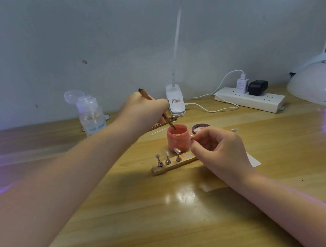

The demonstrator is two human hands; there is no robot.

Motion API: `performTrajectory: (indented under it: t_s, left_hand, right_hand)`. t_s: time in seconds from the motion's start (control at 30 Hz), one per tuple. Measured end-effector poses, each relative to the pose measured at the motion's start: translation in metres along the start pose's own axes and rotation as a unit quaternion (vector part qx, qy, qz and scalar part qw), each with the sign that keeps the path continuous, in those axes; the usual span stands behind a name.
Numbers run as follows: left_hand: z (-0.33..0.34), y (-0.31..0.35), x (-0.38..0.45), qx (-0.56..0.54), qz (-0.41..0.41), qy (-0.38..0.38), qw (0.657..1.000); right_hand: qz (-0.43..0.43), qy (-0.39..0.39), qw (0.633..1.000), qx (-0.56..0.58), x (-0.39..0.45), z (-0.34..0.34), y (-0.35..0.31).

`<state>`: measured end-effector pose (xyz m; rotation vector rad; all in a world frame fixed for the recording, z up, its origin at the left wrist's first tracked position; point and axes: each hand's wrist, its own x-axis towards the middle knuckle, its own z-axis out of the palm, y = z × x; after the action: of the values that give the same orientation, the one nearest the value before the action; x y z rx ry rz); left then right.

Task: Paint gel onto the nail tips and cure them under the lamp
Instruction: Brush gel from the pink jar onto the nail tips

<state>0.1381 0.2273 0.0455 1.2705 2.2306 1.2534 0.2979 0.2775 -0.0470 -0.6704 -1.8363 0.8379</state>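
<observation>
Left hand grips the brush, its long axis slanting from upper left down to the right, bristles dipped into the open pink gel jar mid-table. Right hand pinches a small stand with a nail tip just beside the jar; blurred, hard to read. Three more tips stand upright on the wooden holder. The lamp glows purple far right, partly cut off.

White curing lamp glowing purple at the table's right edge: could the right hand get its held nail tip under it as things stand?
Probably yes. The right hand pinches a nail tip on its stand, and the wooden table between it and the white curing lamp looks bare; the lamp's opening faces inward.
</observation>
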Motion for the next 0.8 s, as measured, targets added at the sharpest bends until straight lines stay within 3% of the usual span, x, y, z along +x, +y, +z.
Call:
performTrajectory:
  t_s: [0.23,0.5,0.67,0.8]
  left_hand:
    - [0.025,0.009,0.014,0.058,-0.033,-0.081,0.995]
    - [-0.001,-0.010,0.007,-0.154,-0.128,-0.003,0.980]
    - [-0.016,-0.035,-0.002,-0.192,-0.223,-0.020,0.956]
    - [-0.023,-0.047,-0.005,-0.224,-0.237,-0.020,0.945]
  right_hand:
    - [0.003,-0.004,1.000,0.006,0.000,0.001,0.001]
    - [-0.008,-0.017,1.000,0.000,0.000,0.000,0.002]
    - [-0.009,-0.025,1.000,-0.003,0.000,-0.001,0.000]
    - [-0.004,-0.028,1.000,-0.004,-0.001,-0.001,0.000]
